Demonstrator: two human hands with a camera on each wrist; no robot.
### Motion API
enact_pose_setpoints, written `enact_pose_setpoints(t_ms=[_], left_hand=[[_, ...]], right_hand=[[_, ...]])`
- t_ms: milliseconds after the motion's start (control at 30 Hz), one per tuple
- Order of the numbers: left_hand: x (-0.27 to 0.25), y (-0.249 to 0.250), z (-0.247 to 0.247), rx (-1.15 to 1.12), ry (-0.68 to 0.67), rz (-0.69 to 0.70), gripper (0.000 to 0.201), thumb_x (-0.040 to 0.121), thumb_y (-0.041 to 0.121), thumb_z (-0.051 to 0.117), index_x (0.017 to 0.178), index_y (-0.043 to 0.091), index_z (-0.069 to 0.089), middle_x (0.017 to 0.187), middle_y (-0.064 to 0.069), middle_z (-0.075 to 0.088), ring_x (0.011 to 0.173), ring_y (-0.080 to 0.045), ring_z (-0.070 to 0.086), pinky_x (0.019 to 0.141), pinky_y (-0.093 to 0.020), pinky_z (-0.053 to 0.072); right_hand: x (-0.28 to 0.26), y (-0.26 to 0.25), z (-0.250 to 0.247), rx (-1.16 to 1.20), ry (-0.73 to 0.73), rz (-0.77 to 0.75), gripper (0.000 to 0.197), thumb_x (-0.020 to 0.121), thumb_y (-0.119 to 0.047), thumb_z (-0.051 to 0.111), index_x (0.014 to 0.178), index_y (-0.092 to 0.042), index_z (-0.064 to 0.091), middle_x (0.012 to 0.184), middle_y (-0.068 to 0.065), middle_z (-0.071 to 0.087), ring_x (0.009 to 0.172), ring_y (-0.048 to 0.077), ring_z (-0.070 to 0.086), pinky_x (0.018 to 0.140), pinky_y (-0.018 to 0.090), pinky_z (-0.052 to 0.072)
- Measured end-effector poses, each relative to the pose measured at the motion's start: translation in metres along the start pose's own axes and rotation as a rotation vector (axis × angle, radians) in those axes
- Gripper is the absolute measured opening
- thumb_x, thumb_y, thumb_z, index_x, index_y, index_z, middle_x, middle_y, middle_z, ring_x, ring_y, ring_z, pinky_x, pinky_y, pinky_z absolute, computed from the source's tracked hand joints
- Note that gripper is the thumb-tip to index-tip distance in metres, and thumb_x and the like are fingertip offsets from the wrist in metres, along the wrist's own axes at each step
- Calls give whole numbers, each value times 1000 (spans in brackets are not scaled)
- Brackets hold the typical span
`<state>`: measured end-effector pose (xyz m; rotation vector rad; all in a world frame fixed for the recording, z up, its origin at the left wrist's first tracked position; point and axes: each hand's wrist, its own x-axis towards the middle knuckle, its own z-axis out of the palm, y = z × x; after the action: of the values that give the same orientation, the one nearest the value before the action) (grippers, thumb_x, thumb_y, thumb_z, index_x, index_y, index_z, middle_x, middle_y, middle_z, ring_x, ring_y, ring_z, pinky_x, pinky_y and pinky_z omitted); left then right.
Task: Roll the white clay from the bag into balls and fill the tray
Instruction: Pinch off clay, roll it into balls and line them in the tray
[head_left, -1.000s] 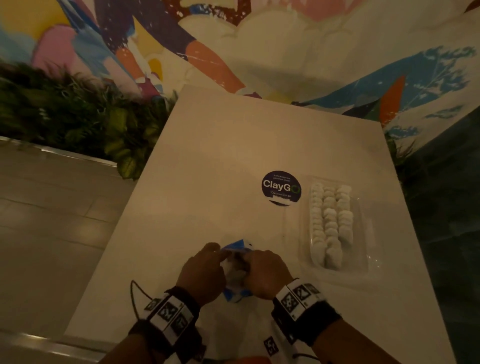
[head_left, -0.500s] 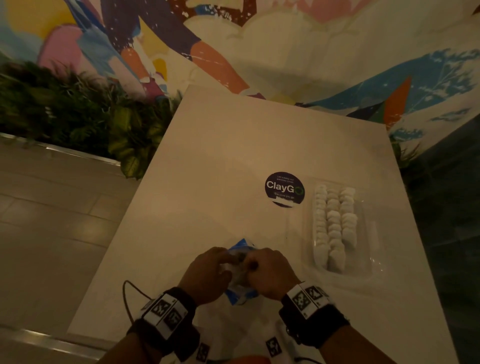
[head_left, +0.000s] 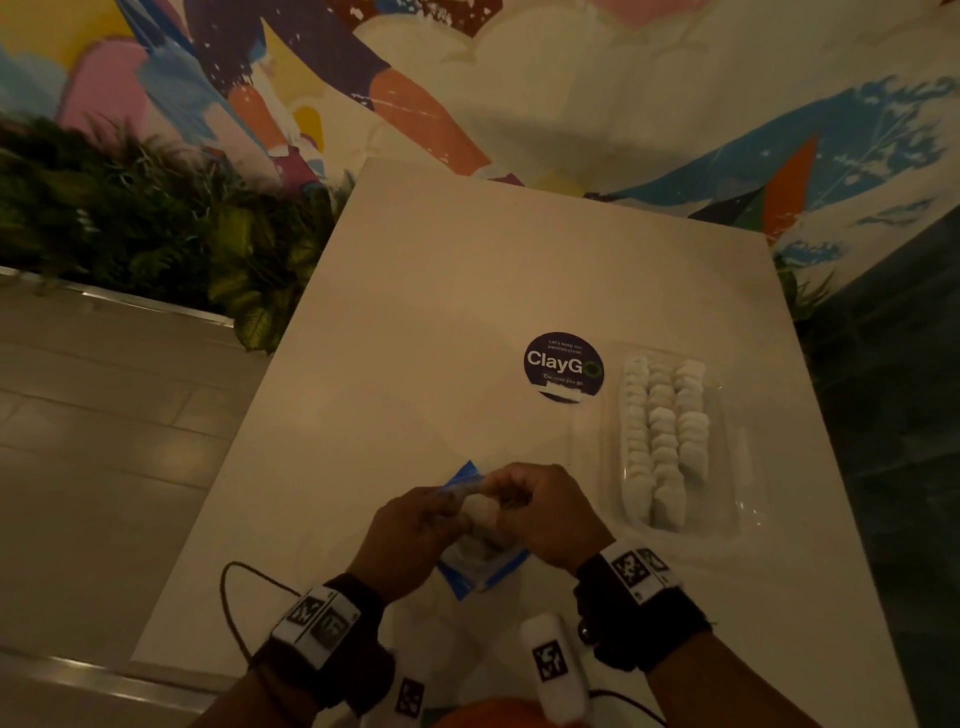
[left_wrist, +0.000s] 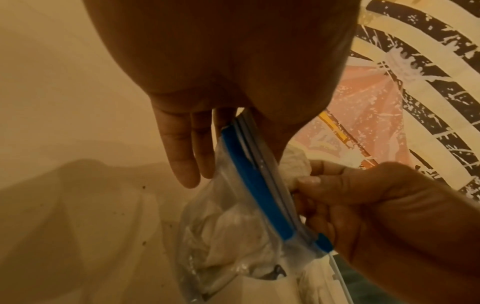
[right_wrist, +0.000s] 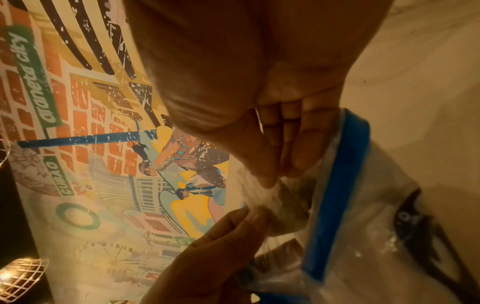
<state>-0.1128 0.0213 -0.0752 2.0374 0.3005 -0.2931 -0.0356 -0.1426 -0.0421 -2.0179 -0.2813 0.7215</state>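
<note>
Left wrist view: the left hand (left_wrist: 197, 131) pinched the bag (left_wrist: 228, 236) rim; the right hand (left_wrist: 384, 216) pinched white clay (left_wrist: 296, 164) at its mouth. Clay looked soft, tearable; film thin, slippery.

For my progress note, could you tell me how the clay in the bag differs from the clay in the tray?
The clay in the bag is a loose lump; the clay in the tray is shaped into small pieces lined in rows. The bagged clay is held by both hands; the tray clay lies untouched. Both are white.
</note>
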Motion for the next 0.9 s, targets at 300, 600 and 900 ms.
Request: enact_pose_setpoints(t_ms=[300, 600, 900], left_hand=[[-2, 3, -4, -198, -78, 16, 44, 64, 56, 58, 108, 51, 61, 117, 11, 64, 103, -7, 62, 86, -35, 55], [-1, 6, -4, -91, 64, 66, 22, 88, 26, 62, 90, 49, 60, 97, 29, 60, 90, 8, 58, 76, -13, 48], [3, 5, -2, -32, 125, 53, 12, 91, 21, 58, 88, 30, 64, 89, 8, 66, 81, -9, 62, 72, -21, 49]], right_hand=[[1, -5, -2, -118, -22, 21, 7, 80, -26, 72, 80, -19, 73, 76, 0, 71, 69, 13, 68, 62, 19, 54], [1, -11, 1, -198, -44, -63, 9, 83, -30, 70, 77, -23, 70, 69, -8, 66, 59, 5, 63, 54, 15, 48], [0, -8, 8, -252, 37, -59, 11, 82, -26, 68, 90, -18, 69, 86, -3, 70, 79, 12, 66, 71, 25, 56]])
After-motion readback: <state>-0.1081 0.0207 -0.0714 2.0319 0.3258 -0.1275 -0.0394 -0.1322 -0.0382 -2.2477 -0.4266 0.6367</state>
